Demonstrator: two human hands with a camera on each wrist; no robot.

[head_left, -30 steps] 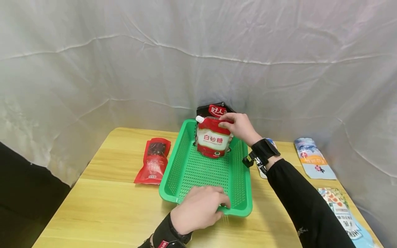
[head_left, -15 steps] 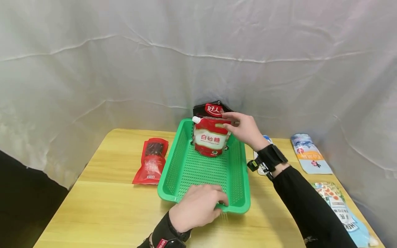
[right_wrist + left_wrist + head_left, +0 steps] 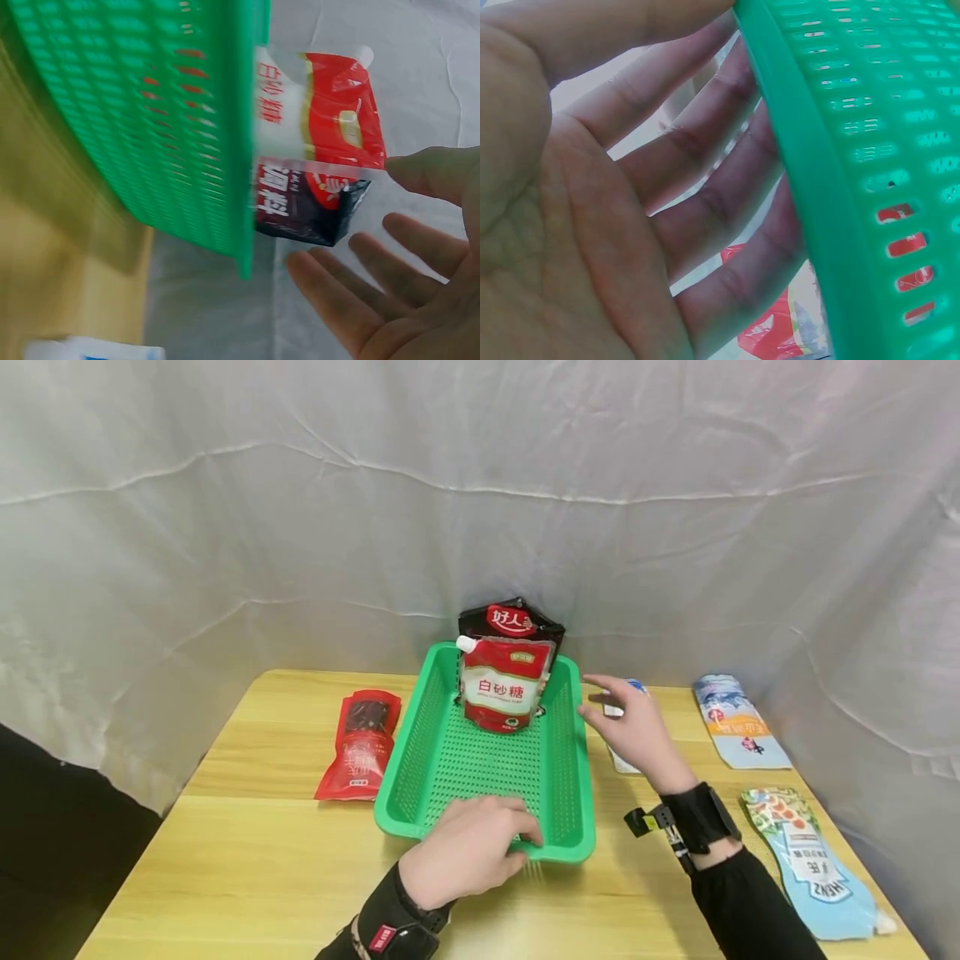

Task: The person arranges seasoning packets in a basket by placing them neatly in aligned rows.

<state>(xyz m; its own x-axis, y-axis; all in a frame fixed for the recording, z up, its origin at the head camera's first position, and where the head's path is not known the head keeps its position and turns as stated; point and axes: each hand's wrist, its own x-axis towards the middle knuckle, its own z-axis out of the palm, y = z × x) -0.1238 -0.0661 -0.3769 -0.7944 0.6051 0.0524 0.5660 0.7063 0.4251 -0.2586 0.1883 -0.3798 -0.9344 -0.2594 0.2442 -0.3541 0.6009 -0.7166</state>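
The red-and-white pouch stands at the basket's far edge, before the black packet. Half a second ago the right hand was at the pouch's top corner; now it is beyond the basket's right rim, fingers apart, holding nothing. The left hand still grips the near rim of the basket. The right hand partly covers a white packet. A red packet lies left of the basket; a light-blue pouch lies along the worktop's right edge.

Black seasoning pouch — pt. hid by white-sugar pouch.
R hand blocks pt. of white-blue packet; L-wrist view — basket rim hides fingertips of L hand.
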